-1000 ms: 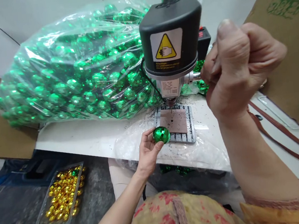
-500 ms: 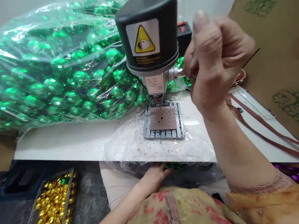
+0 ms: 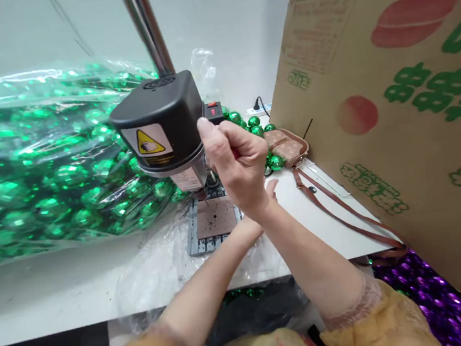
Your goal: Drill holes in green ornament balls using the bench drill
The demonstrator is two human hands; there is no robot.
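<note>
A small black drill press (image 3: 158, 120) with a yellow warning label stands on the white table. My right hand (image 3: 235, 164) is closed in a fist on the drill press handle; a bit of red shows between its fingers. Below the drill head, a brown board (image 3: 215, 224) with one dark hole lies on the slotted metal base (image 3: 194, 238), with black shavings around it. My left arm crosses under my right one, so my left hand (image 3: 272, 189) reaches past the right wrist. Only a digit or so of it shows; the rest is hidden.
A big clear bag of shiny green balls (image 3: 48, 182) fills the left side. Loose green balls (image 3: 255, 126) and a small handbag (image 3: 285, 145) with a brown strap lie behind my right hand. At right stands a large cardboard box (image 3: 341, 88), with purple balls (image 3: 436, 299) below.
My left hand has risen from my lap and reached across to the right beneath my right arm. My view has turned right. My right hand stays on the handle.
</note>
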